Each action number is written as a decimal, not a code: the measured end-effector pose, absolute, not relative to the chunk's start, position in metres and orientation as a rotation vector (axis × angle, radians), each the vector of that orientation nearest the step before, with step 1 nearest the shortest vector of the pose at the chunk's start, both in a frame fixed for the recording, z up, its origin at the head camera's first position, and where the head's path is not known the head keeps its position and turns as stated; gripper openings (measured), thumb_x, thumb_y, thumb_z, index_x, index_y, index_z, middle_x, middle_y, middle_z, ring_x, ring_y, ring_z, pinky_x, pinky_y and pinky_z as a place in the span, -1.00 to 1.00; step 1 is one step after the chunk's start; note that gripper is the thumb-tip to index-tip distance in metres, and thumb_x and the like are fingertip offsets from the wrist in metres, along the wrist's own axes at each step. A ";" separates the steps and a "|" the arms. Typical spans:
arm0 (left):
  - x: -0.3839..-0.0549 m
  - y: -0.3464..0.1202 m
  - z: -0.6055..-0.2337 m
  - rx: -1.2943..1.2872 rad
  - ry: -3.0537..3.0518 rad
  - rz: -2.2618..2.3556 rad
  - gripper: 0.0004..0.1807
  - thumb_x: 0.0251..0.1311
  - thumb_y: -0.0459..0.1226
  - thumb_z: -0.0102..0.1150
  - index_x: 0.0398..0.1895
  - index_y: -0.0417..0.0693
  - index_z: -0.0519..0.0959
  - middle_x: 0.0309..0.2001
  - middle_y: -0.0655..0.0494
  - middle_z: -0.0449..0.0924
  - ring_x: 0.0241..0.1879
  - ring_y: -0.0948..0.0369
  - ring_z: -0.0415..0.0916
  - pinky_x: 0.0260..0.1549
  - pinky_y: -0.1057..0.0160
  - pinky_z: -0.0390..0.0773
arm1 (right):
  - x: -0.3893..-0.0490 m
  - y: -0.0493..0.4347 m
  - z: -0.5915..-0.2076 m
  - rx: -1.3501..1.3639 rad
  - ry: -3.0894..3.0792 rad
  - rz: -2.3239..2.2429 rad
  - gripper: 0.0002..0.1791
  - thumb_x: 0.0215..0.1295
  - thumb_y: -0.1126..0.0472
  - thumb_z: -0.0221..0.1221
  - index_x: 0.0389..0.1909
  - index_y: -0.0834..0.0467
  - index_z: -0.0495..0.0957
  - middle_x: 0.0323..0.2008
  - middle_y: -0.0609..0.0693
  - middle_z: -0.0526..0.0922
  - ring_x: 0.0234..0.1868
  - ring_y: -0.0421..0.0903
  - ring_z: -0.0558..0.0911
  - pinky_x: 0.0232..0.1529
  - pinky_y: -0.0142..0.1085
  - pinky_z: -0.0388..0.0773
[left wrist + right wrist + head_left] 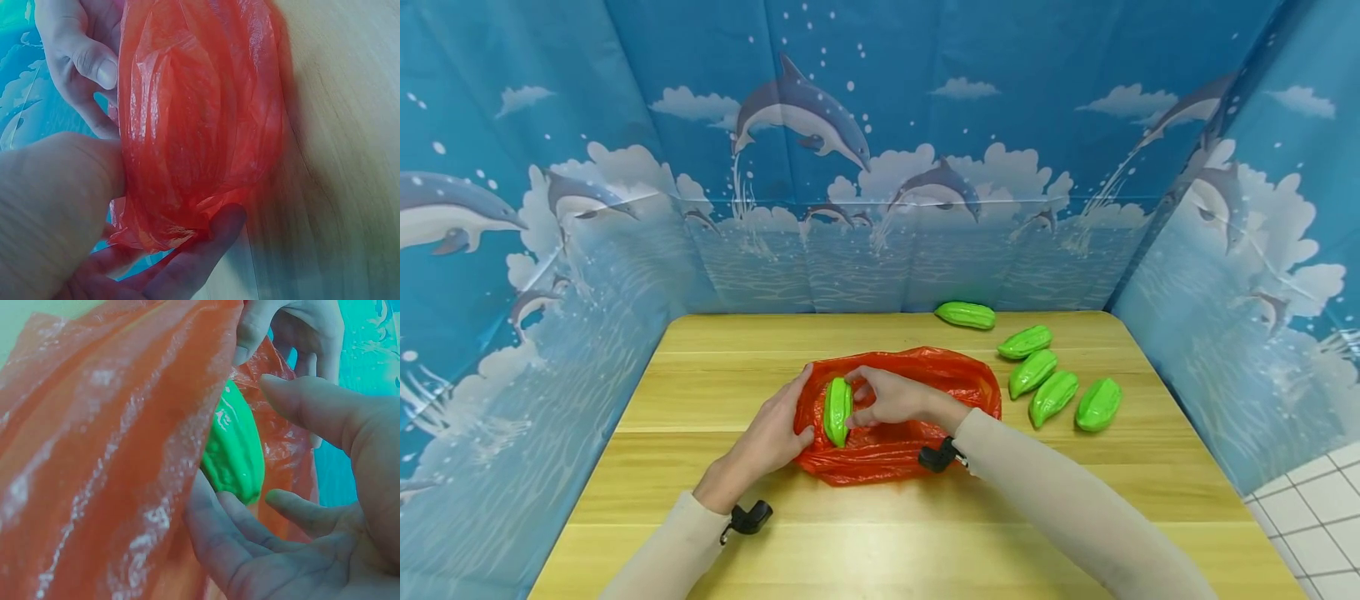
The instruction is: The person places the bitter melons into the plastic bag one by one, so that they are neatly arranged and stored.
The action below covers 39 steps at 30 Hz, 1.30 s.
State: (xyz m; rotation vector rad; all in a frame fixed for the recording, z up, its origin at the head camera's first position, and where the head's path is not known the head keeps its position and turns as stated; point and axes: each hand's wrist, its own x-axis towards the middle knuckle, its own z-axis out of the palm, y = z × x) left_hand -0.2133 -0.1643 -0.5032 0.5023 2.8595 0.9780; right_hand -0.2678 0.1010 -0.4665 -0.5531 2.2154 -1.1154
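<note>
A red plastic bag (917,433) lies on the wooden table (700,375) in the head view. My left hand (775,433) pinches the bag's left edge and holds its mouth up; in the left wrist view the thin bag (200,125) bulges between my left hand's fingers (194,262). My right hand (883,400) holds a green ribbed fruit (837,411) upright at the bag's mouth. The right wrist view has this fruit (234,453) resting on my right hand's fingers (219,531), the thumb just off it and bag film (106,456) to the left.
Several more green fruits lie in a loose row on the table's right side (1053,397), one farther back near the backdrop (966,315). A blue dolphin-print backdrop (880,167) walls the table on three sides. Tiled floor (1315,500) shows at lower right.
</note>
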 end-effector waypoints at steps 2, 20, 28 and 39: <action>-0.213 -0.164 -0.503 0.504 2.860 0.977 0.17 0.49 -0.45 0.47 0.98 -0.07 -0.05 0.88 -0.28 0.16 0.80 -0.32 0.29 0.70 -0.32 0.45 | -0.267 0.103 -0.465 -0.558 2.223 -1.109 -0.08 0.57 0.11 0.52 0.78 0.22 0.31 0.57 0.30 0.56 0.58 0.30 0.58 0.49 0.10 0.75; -0.214 -0.164 -0.506 0.513 2.876 0.952 0.17 0.48 -0.45 0.45 0.98 -0.07 -0.05 0.86 -0.29 0.22 0.78 -0.32 0.33 0.68 -0.32 0.50 | -0.263 0.123 -0.454 -0.693 2.292 -1.090 -0.18 0.61 0.08 0.50 0.75 0.17 0.41 0.53 0.29 0.63 0.21 0.09 0.87 0.39 0.07 0.83; -0.213 -0.163 -0.506 0.513 2.889 0.930 0.16 0.47 -0.44 0.46 0.98 -0.09 -0.03 0.85 -0.31 0.23 0.77 -0.32 0.35 0.69 -0.32 0.50 | -0.261 0.132 -0.440 -0.784 2.338 -1.123 -0.25 0.67 0.09 0.44 0.73 0.19 0.43 0.57 0.25 0.64 0.39 0.21 0.78 0.49 0.10 0.78; -0.212 -0.163 -0.507 0.514 2.892 0.946 0.17 0.48 -0.45 0.45 0.99 -0.05 -0.05 0.83 -0.33 0.26 0.76 -0.34 0.36 0.69 -0.33 0.49 | -0.269 0.160 -0.428 -0.758 2.475 -1.226 -0.34 0.70 0.10 0.41 0.70 0.07 0.51 0.55 0.22 0.65 0.45 0.23 0.74 0.43 0.10 0.82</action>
